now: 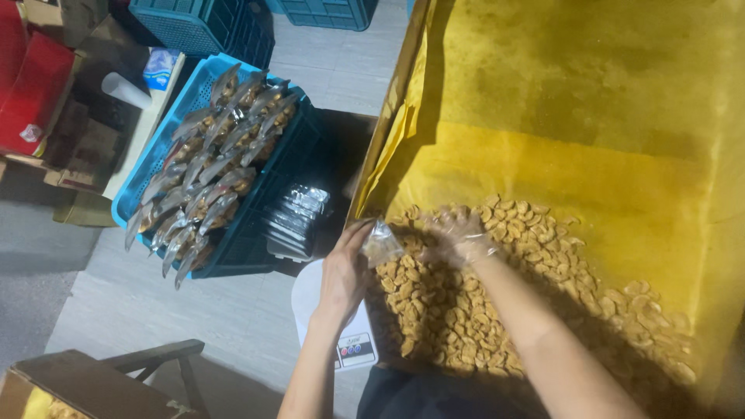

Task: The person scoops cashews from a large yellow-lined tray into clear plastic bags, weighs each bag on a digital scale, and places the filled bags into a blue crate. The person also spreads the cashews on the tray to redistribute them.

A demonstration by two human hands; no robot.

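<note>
My left hand (344, 273) holds a small clear plastic bag (380, 245) partly filled with cashew nuts, at the left edge of a yellow-lined box (543, 155). My right hand (459, 233), in a thin clear plastic glove, rests on the heap of cashew nuts (497, 295) inside the box, just right of the bag. The nuts cover the box's lower part.
A blue crate (143, 182) on the left holds several filled clear packets (209, 163). A stack of empty bags (295, 217) lies beside it. A white scale (353, 345) sits under my left forearm. Dark crates (209, 27), cardboard boxes and a wooden chair (147, 365) stand around.
</note>
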